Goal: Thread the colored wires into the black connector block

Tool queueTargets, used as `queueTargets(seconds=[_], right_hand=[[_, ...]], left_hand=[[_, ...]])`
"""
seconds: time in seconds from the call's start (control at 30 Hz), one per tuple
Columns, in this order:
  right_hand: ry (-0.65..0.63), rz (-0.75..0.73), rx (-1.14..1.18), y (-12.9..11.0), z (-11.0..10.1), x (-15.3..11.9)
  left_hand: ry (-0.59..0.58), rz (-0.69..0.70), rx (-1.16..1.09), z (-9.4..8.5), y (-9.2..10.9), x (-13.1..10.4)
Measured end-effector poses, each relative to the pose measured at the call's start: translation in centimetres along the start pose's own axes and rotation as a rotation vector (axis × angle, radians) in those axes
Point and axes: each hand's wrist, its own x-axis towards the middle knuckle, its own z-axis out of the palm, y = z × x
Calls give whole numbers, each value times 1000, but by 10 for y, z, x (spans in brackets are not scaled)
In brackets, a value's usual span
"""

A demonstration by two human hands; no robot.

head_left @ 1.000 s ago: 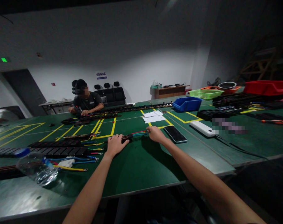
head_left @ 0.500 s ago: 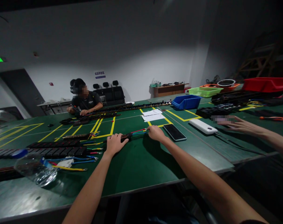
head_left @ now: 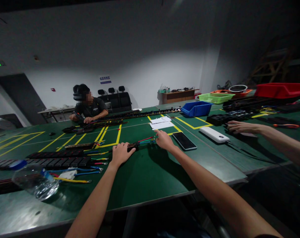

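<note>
My left hand (head_left: 121, 154) is wrapped over a slim black strip-like part, most of it hidden under the palm. Several coloured wires (head_left: 145, 140), red, blue and green among them, run from that part to the right and end in small metal lugs. At those ends is my right hand (head_left: 164, 140), its fingers closed about the wire tips and the index finger stretched a little forward. A dark-screened phone (head_left: 184, 140) lies just right of that hand. Left of my left hand lie black segmented strips (head_left: 63, 162) with lug-ended wires.
A clear bottle (head_left: 36, 181) leans at the left front. White papers (head_left: 161, 123), a white power bank (head_left: 213, 135) and a blue bin (head_left: 196, 108) lie beyond. Another person's hand (head_left: 244, 127) reaches in from the right. A co-worker (head_left: 90, 107) sits across the green table (head_left: 150, 178).
My left hand stays on the black part. My right index finger is straighter, beside the wire ends. The other person's hand at the right has turned palm down and lowered toward the table.
</note>
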Motion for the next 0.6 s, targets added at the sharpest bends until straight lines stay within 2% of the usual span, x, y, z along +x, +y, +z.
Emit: queueTargets(seconds=[0.17, 0.43, 0.6], right_hand=[[-82, -24, 9, 4, 5, 2], [15, 84, 320, 6, 8, 11], [53, 67, 427, 9, 10, 14]], left_hand=[[13, 12, -4, 2, -1, 0], [0, 6, -9, 2, -2, 1], [-12, 2, -15, 1, -2, 0]])
